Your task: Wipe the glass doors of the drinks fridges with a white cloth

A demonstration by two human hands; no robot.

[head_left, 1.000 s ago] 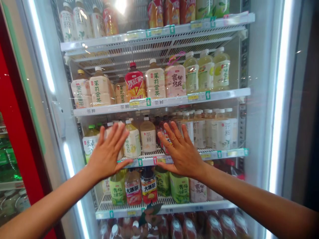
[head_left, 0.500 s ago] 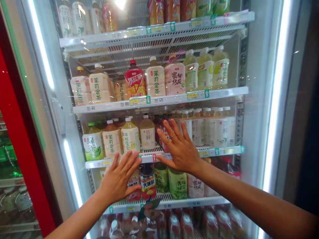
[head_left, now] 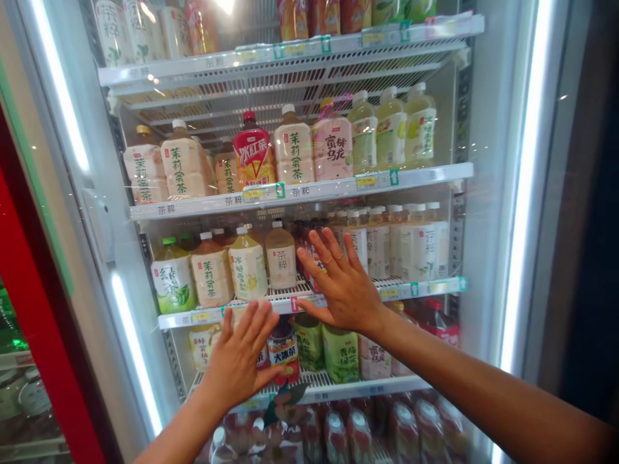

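Note:
My left hand (head_left: 239, 361) lies flat and open against the glass door (head_left: 483, 193) of a drinks fridge, fingers spread, over the bottles of the lower shelf. My right hand (head_left: 338, 283) is pressed flat on the same glass a little higher, fingers stretched out, in front of the third shelf (head_left: 425, 287). Neither hand holds anything. Behind the glass stand rows of tea bottles: a red-labelled bottle (head_left: 254, 154), cream jasmine tea bottles (head_left: 181, 169), a green tea bottle (head_left: 173, 283).
The fridge has several white wire shelves with price tags. Bright light strips run down the left door edge (head_left: 62, 116) and the right side (head_left: 525, 180). A red frame (head_left: 33, 322) of a neighbouring fridge stands at the left.
My left hand slid down the glass from the third shelf level to the lower shelf. My right hand stayed pressed at about the same spot. The view shifted slightly.

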